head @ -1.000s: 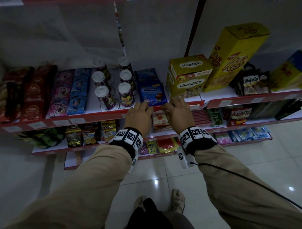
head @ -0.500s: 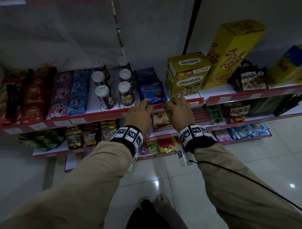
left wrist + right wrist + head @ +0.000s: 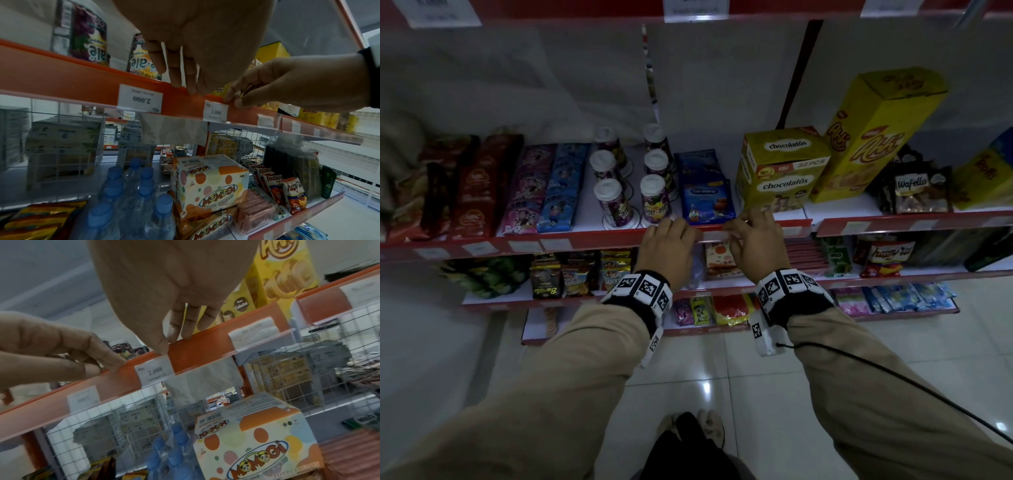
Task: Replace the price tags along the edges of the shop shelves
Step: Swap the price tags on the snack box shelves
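Glossy white floor tiles (image 3: 688, 370) run under a red-edged metal shop shelf (image 3: 585, 241) crossing the middle of the head view, its front a smooth orange-red strip (image 3: 61, 76) behind a clear plastic tag rail (image 3: 246, 125). Both hands meet at the centre of that strip. The left hand (image 3: 666, 245) lays its straight fingers (image 3: 180, 78) on the strip's top edge, gripping nothing. The right hand (image 3: 753, 245) sets thumb and fingertips (image 3: 232, 97) against the upper corner of a small white paper price tag (image 3: 216, 112) printed 2.000 — whether it pinches the tag or only presses it, I cannot tell. That tag sits in the rail, centre of the left wrist view; a second white tag (image 3: 139, 100), also 2.000, sits just left of it, upside down. Above stand 6 cylindrical white-lidded cups (image 3: 616, 202), flat blue foil packs (image 3: 707, 202) and a yellow cardboard chocolatos box (image 3: 780, 171). Below, a dotted Momogi carton (image 3: 257, 443) sits beside blue-capped clear bottles (image 3: 131, 194).
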Motion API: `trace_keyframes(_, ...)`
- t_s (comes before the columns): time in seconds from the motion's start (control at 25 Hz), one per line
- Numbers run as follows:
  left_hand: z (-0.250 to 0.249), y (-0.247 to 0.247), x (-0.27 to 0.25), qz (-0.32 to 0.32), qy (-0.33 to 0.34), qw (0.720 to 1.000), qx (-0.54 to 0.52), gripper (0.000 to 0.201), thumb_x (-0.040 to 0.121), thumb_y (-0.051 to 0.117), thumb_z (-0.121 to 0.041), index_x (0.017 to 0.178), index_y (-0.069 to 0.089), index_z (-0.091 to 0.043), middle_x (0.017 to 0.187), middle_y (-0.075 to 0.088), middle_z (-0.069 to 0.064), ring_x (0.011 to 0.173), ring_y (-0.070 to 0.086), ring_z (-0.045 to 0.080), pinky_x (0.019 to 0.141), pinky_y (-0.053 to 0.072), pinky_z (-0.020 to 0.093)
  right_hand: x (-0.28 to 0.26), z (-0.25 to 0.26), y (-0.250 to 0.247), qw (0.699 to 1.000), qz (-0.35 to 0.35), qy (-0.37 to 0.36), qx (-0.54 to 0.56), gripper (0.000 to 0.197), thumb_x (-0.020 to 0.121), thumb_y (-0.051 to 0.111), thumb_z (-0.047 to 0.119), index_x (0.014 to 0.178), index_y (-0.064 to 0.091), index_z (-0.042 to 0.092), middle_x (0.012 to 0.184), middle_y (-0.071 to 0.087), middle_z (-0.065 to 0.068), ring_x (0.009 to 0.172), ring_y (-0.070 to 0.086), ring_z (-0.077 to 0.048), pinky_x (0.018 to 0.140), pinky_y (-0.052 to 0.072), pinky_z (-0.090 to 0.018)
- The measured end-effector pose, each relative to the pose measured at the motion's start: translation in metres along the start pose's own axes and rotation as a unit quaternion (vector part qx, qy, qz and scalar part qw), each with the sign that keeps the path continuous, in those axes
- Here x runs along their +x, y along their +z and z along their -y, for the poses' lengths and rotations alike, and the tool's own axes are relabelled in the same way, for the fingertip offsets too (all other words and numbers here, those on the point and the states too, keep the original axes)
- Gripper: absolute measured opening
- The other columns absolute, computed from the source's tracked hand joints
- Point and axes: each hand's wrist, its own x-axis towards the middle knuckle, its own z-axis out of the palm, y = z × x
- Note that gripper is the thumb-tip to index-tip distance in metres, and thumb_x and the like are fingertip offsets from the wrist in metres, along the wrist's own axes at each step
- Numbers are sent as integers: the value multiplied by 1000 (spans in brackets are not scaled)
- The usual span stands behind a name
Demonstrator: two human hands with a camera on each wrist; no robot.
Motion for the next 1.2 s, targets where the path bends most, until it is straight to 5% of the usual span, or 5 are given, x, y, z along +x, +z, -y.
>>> trace_keyframes(0.32,34,0,-36,5,-86,996,13,56,84,50,-17,139,41,-15,138,44,6,117,43,30,88,33,41,8,34,13,997,44,-54,-25,35,82,57,21,117,61,18,120,52,-8,114,42,-31,86,34,-40)
trace_keyframes(0.68,69,3,-46,-5,-50,999,15,52,84,55,-21,136,45,-19,129,49,4,115,45,28,88,34,38,8,83,32,994,52,-57,-73,42,80,60,30,120,52,19,127,46,-11,115,36,-33,84,34,-44)
trace_keyframes(0.92,85,4,-45,12,-16,1000,-11,51,83,54,-18,133,44,-20,127,47,3,112,43,26,86,33,36,4,101,44,996,2,-89,-9,36,73,62,9,108,61,0,108,59,-19,101,51,-35,84,43,-44)
trace_keyframes(1.2,95,2,-41,48,24,998,-27,57,86,49,-20,141,37,-16,134,41,5,117,37,27,90,39,37,0,120,55,997,-22,-55,-56,30,75,58,13,103,64,6,100,63,-13,95,51,-33,77,44,-43)
